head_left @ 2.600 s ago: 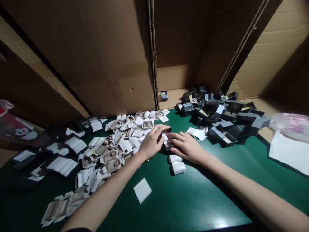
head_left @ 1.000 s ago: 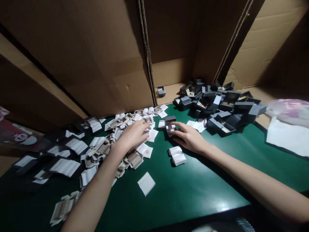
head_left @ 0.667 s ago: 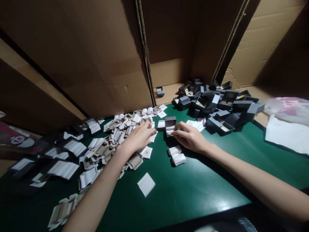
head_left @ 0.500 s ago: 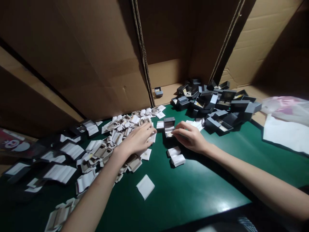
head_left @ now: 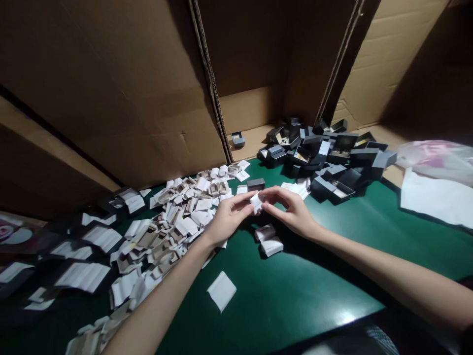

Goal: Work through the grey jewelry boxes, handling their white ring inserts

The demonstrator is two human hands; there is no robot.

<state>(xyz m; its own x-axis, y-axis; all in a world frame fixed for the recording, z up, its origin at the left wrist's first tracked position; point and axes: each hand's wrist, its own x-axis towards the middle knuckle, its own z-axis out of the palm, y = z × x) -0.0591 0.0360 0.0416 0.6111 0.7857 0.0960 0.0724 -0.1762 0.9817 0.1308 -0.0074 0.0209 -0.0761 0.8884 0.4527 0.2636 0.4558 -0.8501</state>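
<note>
Between my hands, near the middle of the view, is a small white folded card piece. My left hand pinches it from the left with thumb and fingers. My right hand is closed at its right edge, fingertips together around a tiny item too small to make out. Just behind them stands an open dark box, its lower part hidden by the hands. Two white folded pieces lie on the green table in front of my right hand.
A heap of white card pieces spreads to the left. Dark boxes are piled at the back right, beside a plastic bag. Cardboard walls rise behind. A loose white piece lies near the front.
My left hand has come right from the white heap to meet my right hand, and now grips a white piece. My right hand has lifted slightly from the dark box. The view has shifted slightly.
</note>
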